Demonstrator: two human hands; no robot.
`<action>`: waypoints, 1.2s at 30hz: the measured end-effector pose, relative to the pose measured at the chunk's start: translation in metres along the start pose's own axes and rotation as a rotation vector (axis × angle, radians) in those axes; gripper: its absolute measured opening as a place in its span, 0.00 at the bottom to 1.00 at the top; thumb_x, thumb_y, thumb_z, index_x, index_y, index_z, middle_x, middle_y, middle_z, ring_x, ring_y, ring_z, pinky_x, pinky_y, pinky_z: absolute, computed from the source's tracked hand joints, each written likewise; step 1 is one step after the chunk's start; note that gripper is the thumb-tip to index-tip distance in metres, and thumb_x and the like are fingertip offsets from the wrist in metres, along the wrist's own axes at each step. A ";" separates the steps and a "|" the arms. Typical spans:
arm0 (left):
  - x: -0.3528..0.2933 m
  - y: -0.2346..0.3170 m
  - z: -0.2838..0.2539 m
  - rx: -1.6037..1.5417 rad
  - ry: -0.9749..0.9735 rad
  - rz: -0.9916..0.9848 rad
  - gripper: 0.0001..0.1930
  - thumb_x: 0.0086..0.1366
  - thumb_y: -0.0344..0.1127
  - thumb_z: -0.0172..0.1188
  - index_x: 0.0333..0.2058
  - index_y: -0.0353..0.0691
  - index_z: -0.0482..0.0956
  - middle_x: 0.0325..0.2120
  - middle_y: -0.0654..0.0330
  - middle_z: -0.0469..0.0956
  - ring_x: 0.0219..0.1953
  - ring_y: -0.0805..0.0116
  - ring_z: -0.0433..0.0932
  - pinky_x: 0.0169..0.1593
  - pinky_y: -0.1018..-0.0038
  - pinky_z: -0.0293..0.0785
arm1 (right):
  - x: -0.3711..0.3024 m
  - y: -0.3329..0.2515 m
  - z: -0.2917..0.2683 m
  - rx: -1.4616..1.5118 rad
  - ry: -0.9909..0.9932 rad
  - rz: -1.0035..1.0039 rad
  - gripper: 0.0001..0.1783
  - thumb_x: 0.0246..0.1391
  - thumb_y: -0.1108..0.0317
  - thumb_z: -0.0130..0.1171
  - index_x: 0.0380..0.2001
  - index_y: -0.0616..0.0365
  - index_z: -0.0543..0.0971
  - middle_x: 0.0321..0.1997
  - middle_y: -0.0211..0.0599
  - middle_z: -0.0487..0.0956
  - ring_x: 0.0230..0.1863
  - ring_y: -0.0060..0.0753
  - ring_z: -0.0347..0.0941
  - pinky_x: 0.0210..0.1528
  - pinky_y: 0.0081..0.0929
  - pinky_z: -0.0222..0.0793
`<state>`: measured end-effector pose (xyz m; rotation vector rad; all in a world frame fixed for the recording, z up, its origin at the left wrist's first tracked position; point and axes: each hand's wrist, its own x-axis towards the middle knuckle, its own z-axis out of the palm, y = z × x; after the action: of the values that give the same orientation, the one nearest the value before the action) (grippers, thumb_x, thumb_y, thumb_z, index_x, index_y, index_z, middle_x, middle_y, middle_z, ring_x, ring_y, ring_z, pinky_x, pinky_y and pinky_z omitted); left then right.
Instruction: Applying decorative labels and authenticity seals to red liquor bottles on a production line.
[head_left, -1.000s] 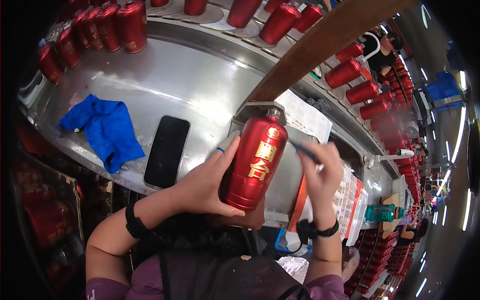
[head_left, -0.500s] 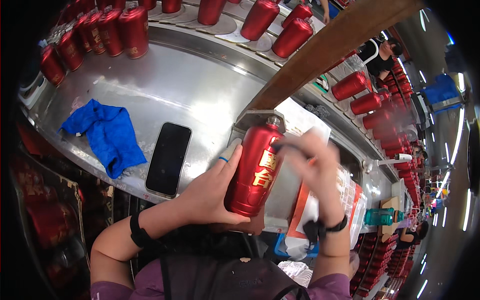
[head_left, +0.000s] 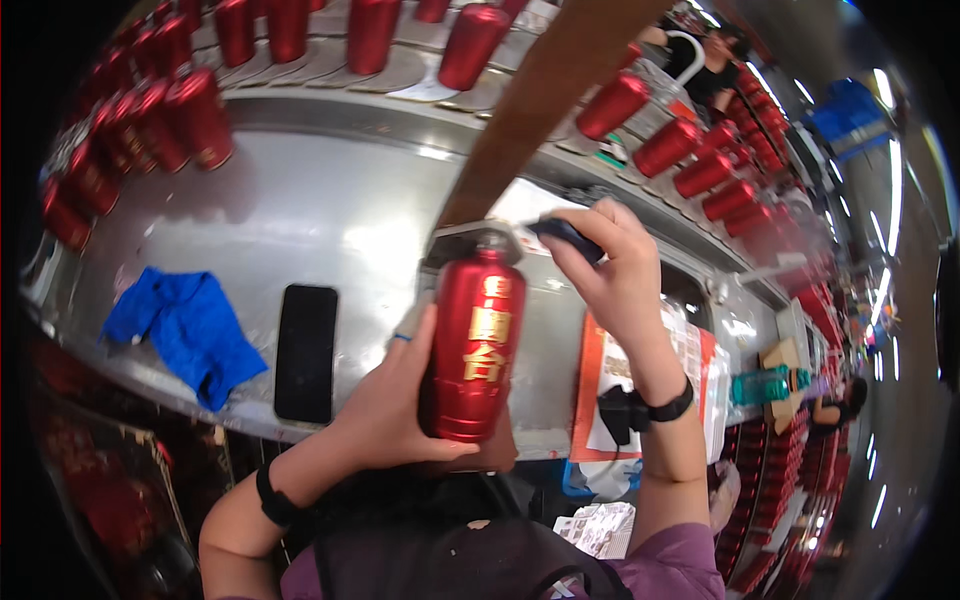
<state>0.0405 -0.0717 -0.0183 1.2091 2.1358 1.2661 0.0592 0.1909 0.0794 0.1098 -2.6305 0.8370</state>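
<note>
Metal workbench (head_left: 345, 195): left of the black phone (head_left: 306, 352) lies a blue cloth (head_left: 188, 335); right of it, the left hand's (head_left: 385, 412) spread fingers clasp a red bottle (head_left: 470, 350), the right hand (head_left: 622, 268) pinches a dark object (head_left: 570, 239), and a brown post (head_left: 530, 110) partly blocks the bottle row (head_left: 475, 45).

Long tube lights (head_left: 895, 190) are glowing white at the right, their lines bowing through the fisheye lens. The steel bench (head_left: 300, 200) is throwing back pale glare (nearly washing out toward its middle), and the red bottle (head_left: 470, 345) in front is gleaming softly, its gold lettering blurring slightly. Farther right, distant bottles (head_left: 790, 250) are dissolving into haze. The lower left is sinking into shadow, while black is swallowing the outer corners.
</note>
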 end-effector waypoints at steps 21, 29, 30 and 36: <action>0.002 0.006 0.020 -0.073 0.052 0.023 0.74 0.35 0.42 0.82 0.73 0.37 0.35 0.63 0.42 0.59 0.64 0.47 0.64 0.67 0.59 0.62 | -0.091 0.045 0.000 -0.150 0.233 0.100 0.12 0.51 0.61 0.66 0.38 0.51 0.85 0.32 0.38 0.81 0.40 0.43 0.77 0.45 0.35 0.71; -0.008 -0.009 0.013 -0.167 0.044 -0.028 0.71 0.38 0.46 0.82 0.73 0.37 0.38 0.65 0.42 0.58 0.65 0.50 0.65 0.67 0.59 0.62 | -0.225 0.117 -0.113 0.467 0.454 0.917 0.17 0.63 0.58 0.61 0.49 0.57 0.82 0.42 0.30 0.81 0.34 0.18 0.75 0.35 0.20 0.72; -0.009 -0.012 0.015 -0.156 0.054 0.003 0.71 0.39 0.48 0.81 0.73 0.36 0.38 0.65 0.42 0.58 0.65 0.50 0.65 0.68 0.60 0.62 | -0.249 0.133 -0.122 0.374 0.486 0.869 0.18 0.64 0.56 0.58 0.44 0.60 0.83 0.35 0.29 0.81 0.31 0.18 0.74 0.33 0.21 0.71; -0.009 -0.008 0.015 -0.236 0.057 -0.051 0.71 0.40 0.51 0.80 0.73 0.34 0.39 0.67 0.42 0.56 0.67 0.51 0.63 0.70 0.60 0.58 | -0.287 0.146 -0.113 -0.254 0.233 1.150 0.21 0.56 0.52 0.63 0.29 0.63 0.84 0.23 0.40 0.81 0.26 0.37 0.78 0.34 0.31 0.73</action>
<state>0.0520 -0.0734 -0.0334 1.0249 1.9749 1.4970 0.3350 0.3637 -0.0224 -1.5624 -2.3848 0.7089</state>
